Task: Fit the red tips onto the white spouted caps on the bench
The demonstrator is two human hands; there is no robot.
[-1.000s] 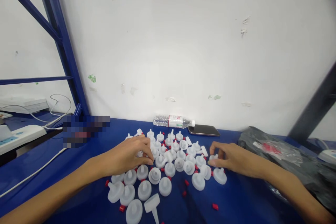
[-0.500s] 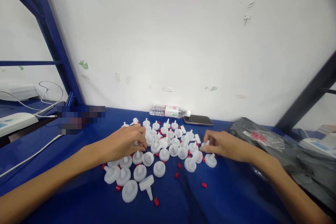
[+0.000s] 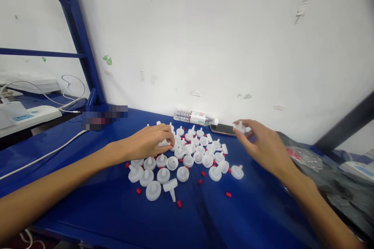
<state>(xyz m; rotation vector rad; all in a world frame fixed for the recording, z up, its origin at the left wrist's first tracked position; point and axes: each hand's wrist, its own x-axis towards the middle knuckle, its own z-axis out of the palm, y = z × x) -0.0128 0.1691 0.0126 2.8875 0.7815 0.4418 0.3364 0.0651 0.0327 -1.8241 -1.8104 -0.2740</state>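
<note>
Many white plastic nozzle caps (image 3: 182, 174), each a round base with a pointed spout, lie in a loose pile on the blue tabletop. Small red tip caps (image 3: 228, 194) are scattered among and around them. My left hand (image 3: 154, 140) is at the pile's left side, its fingers closed together; white plastic shows between them, but what they grip is mostly hidden. Raised over the right side, my right hand (image 3: 260, 144) pinches one white nozzle cap (image 3: 240, 127) between thumb and fingers, near the phone.
A water bottle (image 3: 195, 117) lies on its side against the wall, beside a dark phone (image 3: 223, 129). Grey plastic bags (image 3: 327, 181) lie at the right. A white power strip (image 3: 35, 116) and cables are at the left, near a blue metal post (image 3: 82, 39).
My right hand has lifted a white nozzle cap up and away from the pile's right edge. My left hand remains at the pile's left side. The view has shifted.
</note>
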